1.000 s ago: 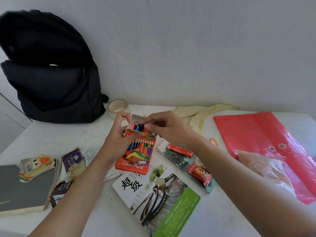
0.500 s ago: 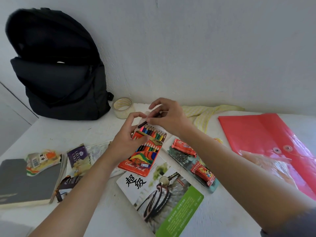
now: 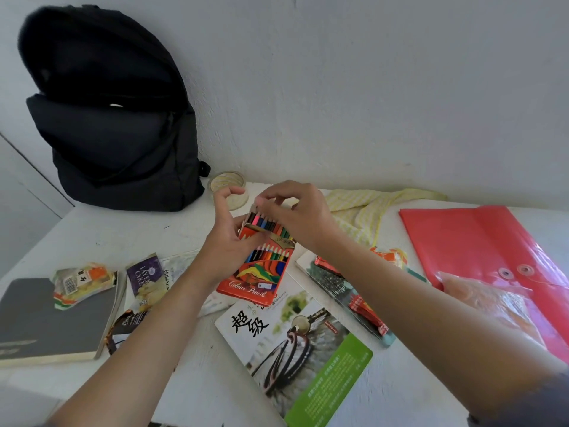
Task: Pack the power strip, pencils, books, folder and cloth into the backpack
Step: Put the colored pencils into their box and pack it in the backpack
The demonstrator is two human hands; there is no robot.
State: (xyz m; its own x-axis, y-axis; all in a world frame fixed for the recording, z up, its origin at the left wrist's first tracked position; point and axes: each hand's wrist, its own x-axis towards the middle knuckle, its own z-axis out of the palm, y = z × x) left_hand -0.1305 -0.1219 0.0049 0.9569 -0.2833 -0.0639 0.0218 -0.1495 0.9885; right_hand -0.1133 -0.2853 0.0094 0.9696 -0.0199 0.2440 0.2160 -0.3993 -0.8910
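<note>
Since half a second ago the right hand (image 3: 297, 218) has slid left over the pencil tips, and the left forefinger has lifted clear. The left hand (image 3: 228, 245) grips the pencil box (image 3: 261, 274) by its left edge. The right fingers (image 3: 271, 198) pinch the flap at its open top, with coloured pencils packed inside. The black backpack (image 3: 117, 124) stands gaping at the bench's (image 3: 101, 235) back left. Behind the hands lie a tape roll (image 3: 228, 180) and the yellow cloth (image 3: 363, 208) — the red folder (image 3: 462, 238) lies right, and a green-cornered book (image 3: 295, 349) in front.
</note>
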